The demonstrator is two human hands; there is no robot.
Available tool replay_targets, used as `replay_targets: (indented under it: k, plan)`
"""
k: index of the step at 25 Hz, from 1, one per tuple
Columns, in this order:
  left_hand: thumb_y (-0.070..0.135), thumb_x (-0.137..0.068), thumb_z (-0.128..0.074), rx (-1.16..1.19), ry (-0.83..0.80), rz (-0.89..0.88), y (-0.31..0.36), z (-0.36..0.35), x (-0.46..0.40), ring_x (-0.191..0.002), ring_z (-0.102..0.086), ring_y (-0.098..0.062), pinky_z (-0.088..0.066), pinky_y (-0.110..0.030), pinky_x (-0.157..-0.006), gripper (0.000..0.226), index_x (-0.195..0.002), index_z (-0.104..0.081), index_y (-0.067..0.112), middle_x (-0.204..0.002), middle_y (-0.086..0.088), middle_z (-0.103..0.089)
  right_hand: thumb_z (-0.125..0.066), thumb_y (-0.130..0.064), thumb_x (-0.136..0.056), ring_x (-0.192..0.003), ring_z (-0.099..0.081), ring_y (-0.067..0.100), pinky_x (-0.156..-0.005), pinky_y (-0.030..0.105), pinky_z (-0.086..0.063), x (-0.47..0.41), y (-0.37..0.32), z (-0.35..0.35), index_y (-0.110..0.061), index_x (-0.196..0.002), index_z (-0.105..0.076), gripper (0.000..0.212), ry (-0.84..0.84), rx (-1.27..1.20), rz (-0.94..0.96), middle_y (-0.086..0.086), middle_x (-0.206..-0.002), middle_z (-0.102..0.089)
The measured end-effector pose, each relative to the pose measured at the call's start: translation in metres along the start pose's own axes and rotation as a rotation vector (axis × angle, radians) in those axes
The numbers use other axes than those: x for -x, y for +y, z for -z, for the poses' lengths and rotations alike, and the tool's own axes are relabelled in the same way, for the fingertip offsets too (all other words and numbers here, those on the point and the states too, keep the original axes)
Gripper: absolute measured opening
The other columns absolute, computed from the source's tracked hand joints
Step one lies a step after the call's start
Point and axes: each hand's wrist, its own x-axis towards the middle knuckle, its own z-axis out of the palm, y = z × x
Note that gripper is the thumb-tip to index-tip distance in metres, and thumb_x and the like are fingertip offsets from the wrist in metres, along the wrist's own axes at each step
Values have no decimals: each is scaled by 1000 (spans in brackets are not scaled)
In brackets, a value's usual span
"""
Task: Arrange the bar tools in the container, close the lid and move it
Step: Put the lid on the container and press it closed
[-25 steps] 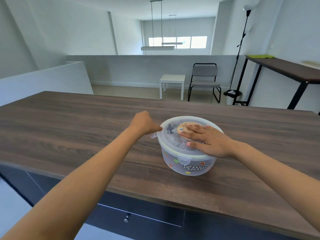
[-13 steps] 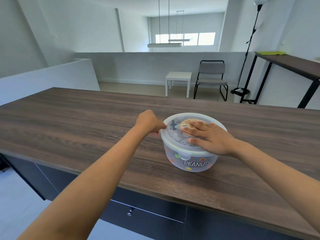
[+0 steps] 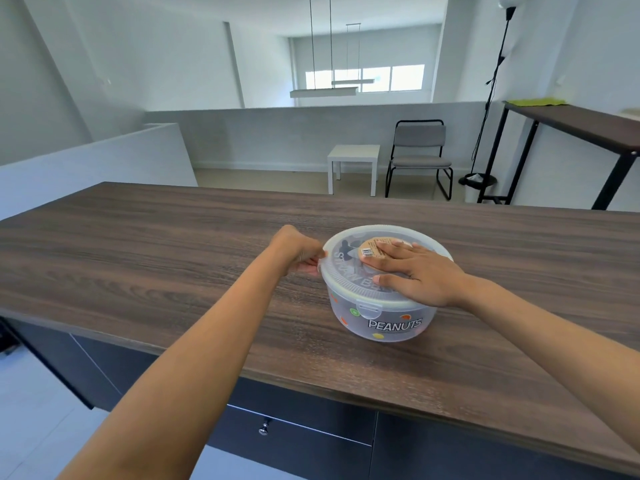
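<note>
I see a round translucent container point(image 3: 381, 320) printed "PEANUTS" standing on the dark wood surface point(image 3: 138, 258), near its front edge. Its lid point(image 3: 346, 282) is on. My right hand point(image 3: 415, 271) lies flat on the lid, fingers spread open. My left hand point(image 3: 298, 252) has its grip pinched together on the lid's left edge tab.

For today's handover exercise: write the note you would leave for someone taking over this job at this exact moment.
Left hand: pinching the side clip at the left rim of the round translucent plastic container.
Right hand: flat on the translucent lid, pressing down.
Container sits on the dark wood-grain counter, near its front edge.
Done: lid on; front clip looks down. Contents unclear.
Left: finish the side clip, then move the container.
</note>
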Motion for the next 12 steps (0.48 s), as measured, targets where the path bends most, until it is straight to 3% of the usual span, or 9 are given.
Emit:
replay_targets:
  k: [2,5,12]
  plan:
    - [6,-74,-74,-24,20,-5,1,-1,-3,-54,-70,-22,-61,-33,-52,20,-82,-64,-9,-72,-20,-70,-27,-60,-90,-146,-4,11,-119,33,1,1,0,0,-55,-138,-22,48,-2,-9,-4,-10,-159,-9]
    - [21,-63,-83,-105,102,-51,-1,-5,-5,-59,-73,-23,-62,-39,-64,32,-77,-66,-2,-69,-14,-74,-27,-60,-89,-146,-4,11,-120,33,0,1,-2,2,-56,-137,-22,49,-9,-18,-9,-11,-159,-9]
    - [12,-60,-86,75,81,-16,-13,-5,-13,-53,-72,-22,-61,-35,-54,31,-77,-68,-6,-54,-13,-71,-27,-62,-87,-146,-6,9,-121,37,-5,2,-3,1,-58,-135,-24,48,11,-34,-11,-14,-158,-11]
